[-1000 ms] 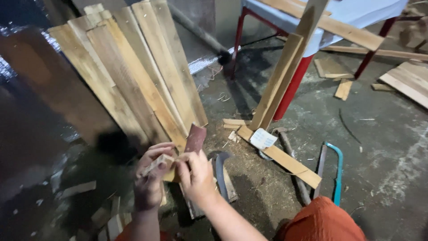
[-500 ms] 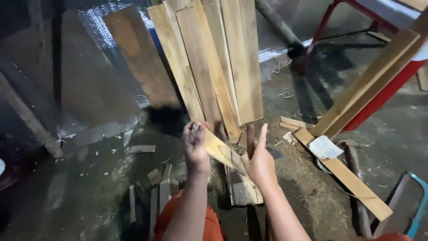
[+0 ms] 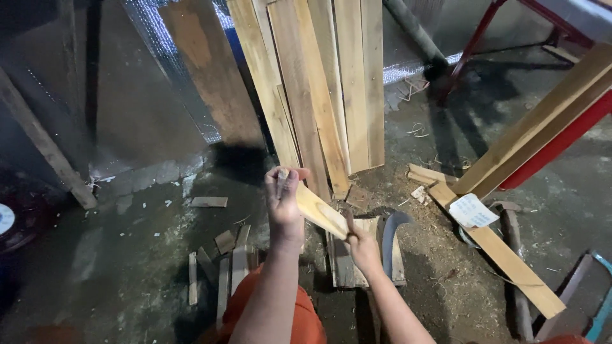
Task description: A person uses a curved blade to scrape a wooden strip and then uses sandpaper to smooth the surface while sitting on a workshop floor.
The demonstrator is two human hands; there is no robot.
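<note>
The left hand (image 3: 284,197) is raised over the workshop floor, its fingers wrapped around the upper end of a short, pale wooden piece (image 3: 319,213). That piece slants down to the right, where the right hand (image 3: 362,245) pinches its lower end between thumb and fingers. Both hands are closed on it, one at each end, and it is held in the air just above the floor litter.

Directly beneath the right hand lies a small flat board (image 3: 347,264) on the concrete, and on its right edge rests a curved dark blade (image 3: 390,232) (its handle is not clear to see). Far behind the hands, a stack of long planks (image 3: 325,95) leans upright against the wall, with a darker brown panel (image 3: 207,76) to its left. Short offcuts (image 3: 220,264) are scattered on the floor near the left arm. To the right, a long batten (image 3: 503,255) lies on the floor with a white slip of paper (image 3: 472,210) on it, and further boards lean against a red table leg (image 3: 554,150). At the near right edge a saw with a teal frame (image 3: 599,306) is partly visible.
</note>
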